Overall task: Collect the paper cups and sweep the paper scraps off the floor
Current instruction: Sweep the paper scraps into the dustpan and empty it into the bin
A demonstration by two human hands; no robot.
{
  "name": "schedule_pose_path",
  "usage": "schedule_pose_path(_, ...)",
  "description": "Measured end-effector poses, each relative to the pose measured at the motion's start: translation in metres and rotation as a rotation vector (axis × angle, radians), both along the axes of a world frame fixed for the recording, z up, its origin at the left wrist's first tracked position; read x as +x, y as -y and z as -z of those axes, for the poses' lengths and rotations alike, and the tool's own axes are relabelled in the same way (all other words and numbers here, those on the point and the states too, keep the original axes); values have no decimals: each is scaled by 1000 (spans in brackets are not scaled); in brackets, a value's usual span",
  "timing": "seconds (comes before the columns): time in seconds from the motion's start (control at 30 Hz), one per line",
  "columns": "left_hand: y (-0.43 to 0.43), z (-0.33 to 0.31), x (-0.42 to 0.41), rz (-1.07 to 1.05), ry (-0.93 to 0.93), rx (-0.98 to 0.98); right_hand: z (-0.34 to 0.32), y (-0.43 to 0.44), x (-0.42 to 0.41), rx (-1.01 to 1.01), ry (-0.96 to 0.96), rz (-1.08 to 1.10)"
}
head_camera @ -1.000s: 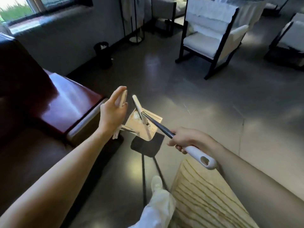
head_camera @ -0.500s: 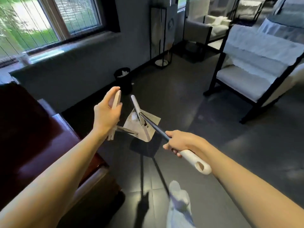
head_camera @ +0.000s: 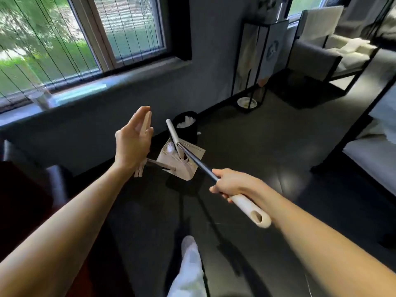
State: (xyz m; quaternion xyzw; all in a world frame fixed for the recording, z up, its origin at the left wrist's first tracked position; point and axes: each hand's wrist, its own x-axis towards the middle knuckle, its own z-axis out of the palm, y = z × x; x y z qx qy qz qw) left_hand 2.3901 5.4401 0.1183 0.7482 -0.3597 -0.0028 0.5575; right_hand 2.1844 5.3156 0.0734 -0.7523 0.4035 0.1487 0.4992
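Over dark floor (head_camera: 257,146), mid-frame, both bare arms reach out. Left grip (head_camera: 132,144) is seen from the back, holding the dustpan (head_camera: 182,163) by its beige handle. The handle's ends poke out above the fingers and below the wrist. Fingers lie nearly straight along it and the thumb is hidden, so the exact clamp is unclear. Right grip (head_camera: 233,185) is closed round the broom (head_camera: 199,162) shaft with fingers curled under, just ahead of the white handle end with its hanging hole. The dark shaft runs up-left from that grip to the white head bar, which lies in the dustpan with one end tilted up toward the bin (head_camera: 186,127).

Dustpan is tan with comb teeth along one edge, held off the floor with its shadow below. Scrap (head_camera: 170,147), white and small, sits in the pan just beside the broom head. Bin is black and stands on the floor by the wall, just behind the dustpan. White stuff is inside it; cups or paper, cannot tell. One tiny white bit lies on the floor just beside the bin's right side, blurred.

Window (head_camera: 75,39) is upper left, with a blurred glass (head_camera: 40,99) on the sill. Black-frame stand (head_camera: 250,61) is right of the bin, with a white dish at its base. Chair (head_camera: 334,56) with pale cushions is far right. White-clad leg (head_camera: 188,264) is at bottom centre.
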Motion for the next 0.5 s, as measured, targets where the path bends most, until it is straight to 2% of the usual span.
schedule_pose_path(0.17, 89, -12, 110, 18, 75, -9, 7, 86, 116, 51, 70, 8)
schedule_pose_path(0.3, 161, -23, 182, 84, 129, 61, 2, 147, 183, 93, 136, 8)
schedule_pose_path(0.5, 268, -20, 255, 171, 501, 346, 15, 242, 260, 157, 190, 70)
